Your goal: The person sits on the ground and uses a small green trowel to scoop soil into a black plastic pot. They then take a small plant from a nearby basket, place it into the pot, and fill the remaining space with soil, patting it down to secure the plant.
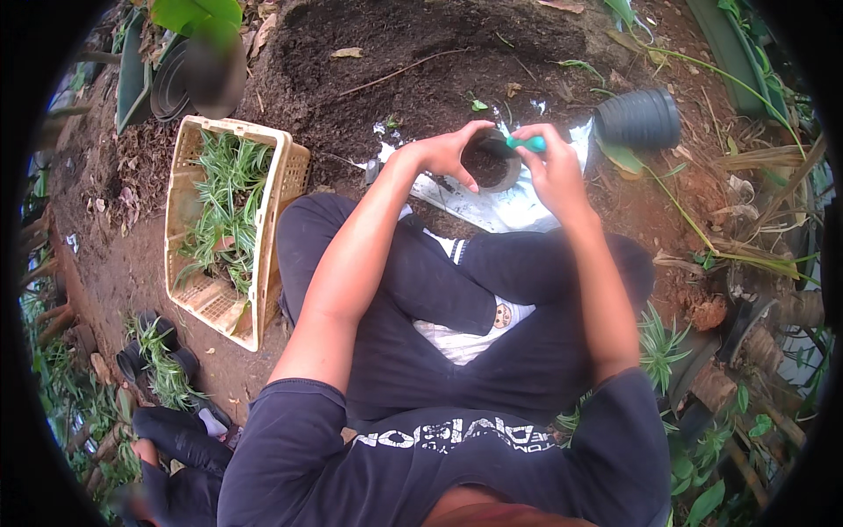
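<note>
A dark round plant pot [505, 186] with soil inside stands in front of my crossed legs, partly on a white plastic sheet [527, 207]. My left hand [446, 155] curves around the pot's left side, fingers at the far rim and thumb at the near side. Over the pot's right rim, my right hand [555, 167] grips a small hand tool by its green handle [529, 143]. The tool's working end is too small and dark to make out.
A cream plastic basket [285, 189] of striped-leaf plants [230, 202] lies to my left. A black pot [638, 119] lies tipped over at right. Dark loose soil [413, 83] spreads beyond the pot. Another person [180, 457] sits at lower left, near small potted plants [162, 356].
</note>
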Action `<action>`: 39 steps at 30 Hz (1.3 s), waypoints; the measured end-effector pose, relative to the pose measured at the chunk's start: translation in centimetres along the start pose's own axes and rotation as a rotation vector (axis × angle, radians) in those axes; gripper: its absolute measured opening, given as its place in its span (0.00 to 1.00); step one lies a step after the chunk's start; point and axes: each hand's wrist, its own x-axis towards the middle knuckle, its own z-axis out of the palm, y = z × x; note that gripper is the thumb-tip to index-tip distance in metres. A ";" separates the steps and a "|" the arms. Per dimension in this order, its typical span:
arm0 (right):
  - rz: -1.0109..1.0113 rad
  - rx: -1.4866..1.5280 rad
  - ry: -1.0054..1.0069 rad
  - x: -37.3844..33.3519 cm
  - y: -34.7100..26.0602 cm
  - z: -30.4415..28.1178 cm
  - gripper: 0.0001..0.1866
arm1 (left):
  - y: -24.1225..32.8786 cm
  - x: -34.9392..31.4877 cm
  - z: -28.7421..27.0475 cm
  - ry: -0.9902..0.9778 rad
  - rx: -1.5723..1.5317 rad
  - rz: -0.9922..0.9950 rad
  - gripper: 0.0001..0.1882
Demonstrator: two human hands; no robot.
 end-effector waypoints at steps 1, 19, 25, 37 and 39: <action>-0.015 0.022 0.049 -0.2 -0.6 -0.2 0.10 | 0.1 0.0 0.1 -0.012 -0.017 -0.003 0.72; -0.095 -0.027 0.057 -0.3 -0.4 -0.4 0.10 | 0.4 0.3 0.0 0.006 0.006 -0.031 0.71; -0.061 0.022 0.038 -0.2 -0.5 -0.4 0.10 | -0.4 0.2 0.1 0.002 -0.010 -0.014 0.71; -0.030 -0.085 -0.073 -1.2 0.9 1.6 0.09 | 0.6 0.2 -0.2 0.002 0.027 -0.072 0.72; -0.080 -0.030 -0.018 -0.6 0.1 1.1 0.09 | 0.5 -0.1 -0.1 -0.003 -0.023 -0.041 0.72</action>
